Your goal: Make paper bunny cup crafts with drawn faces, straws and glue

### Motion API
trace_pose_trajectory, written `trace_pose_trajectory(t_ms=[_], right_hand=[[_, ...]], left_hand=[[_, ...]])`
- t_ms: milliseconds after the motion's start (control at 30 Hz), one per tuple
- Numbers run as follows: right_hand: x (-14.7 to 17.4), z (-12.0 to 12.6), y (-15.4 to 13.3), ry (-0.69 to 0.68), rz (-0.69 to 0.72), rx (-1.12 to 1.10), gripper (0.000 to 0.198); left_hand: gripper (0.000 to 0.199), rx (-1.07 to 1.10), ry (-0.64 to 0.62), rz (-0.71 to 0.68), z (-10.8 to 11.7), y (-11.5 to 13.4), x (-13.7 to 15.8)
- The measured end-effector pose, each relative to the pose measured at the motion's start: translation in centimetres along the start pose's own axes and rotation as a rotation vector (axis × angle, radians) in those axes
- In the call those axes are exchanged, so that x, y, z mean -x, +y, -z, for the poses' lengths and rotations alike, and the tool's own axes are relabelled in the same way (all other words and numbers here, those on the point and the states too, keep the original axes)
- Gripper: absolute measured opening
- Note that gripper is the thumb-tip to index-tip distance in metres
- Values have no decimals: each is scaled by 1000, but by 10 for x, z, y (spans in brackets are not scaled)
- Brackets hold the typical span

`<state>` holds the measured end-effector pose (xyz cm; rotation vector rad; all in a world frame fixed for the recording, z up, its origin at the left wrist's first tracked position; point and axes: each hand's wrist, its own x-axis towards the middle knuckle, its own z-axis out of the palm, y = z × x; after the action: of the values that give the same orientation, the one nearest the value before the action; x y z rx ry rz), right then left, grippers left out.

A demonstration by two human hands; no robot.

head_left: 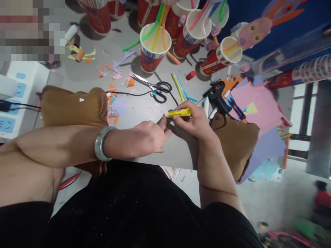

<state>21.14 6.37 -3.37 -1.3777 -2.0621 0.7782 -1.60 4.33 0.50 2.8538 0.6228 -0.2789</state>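
My right hand [192, 119] is closed round a yellow glue stick [179, 112], held nearly level with its pale tip to the left. My left hand [152, 136], below a jade-coloured bangle [100, 144], has its index finger and thumb drawn together. That index fingertip meets the glue stick's tip; whatever small thing is in the fingers is too tiny to make out. Just beyond the hands lie black-handled scissors [157, 90], slightly open, and yellow and blue drinking straws [178, 88]. A red cap [190, 75] rests near the cups.
Paper cups [148, 63] with straws and paper faces stand at the back. A black glue gun [219, 98] and coloured paper sheets [261, 103] lie right, beside a brown cushion [235, 144]. Another brown cushion [73, 106] and a power strip [23, 89] are left, near paper scraps [112, 70].
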Motion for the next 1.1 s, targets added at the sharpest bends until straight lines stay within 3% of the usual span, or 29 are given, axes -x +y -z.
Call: trace_pose_trajectory(t_ms=[133,300,467,633,900,1100], right_hand=[[0,-7,6,57,-29,-19,29],[6,-5,15,153,-102,-166,29],[7,4,15,188,-78,-60,21],[5,6,9,216,-61,-19,20],[1,1,2,95,-153,-222,16],[-1,4,-7,50,-171,-155,15]], left_hand=[[59,-4,-47,-12,3,-1,1],[56,-49,34,-31,-1,-4,8],[56,-115,107,-46,-2,-9,13],[63,-33,73,-3,-10,-12,4],[66,-8,55,18,-13,-14,-3],[69,1,11,15,-16,-16,-5]])
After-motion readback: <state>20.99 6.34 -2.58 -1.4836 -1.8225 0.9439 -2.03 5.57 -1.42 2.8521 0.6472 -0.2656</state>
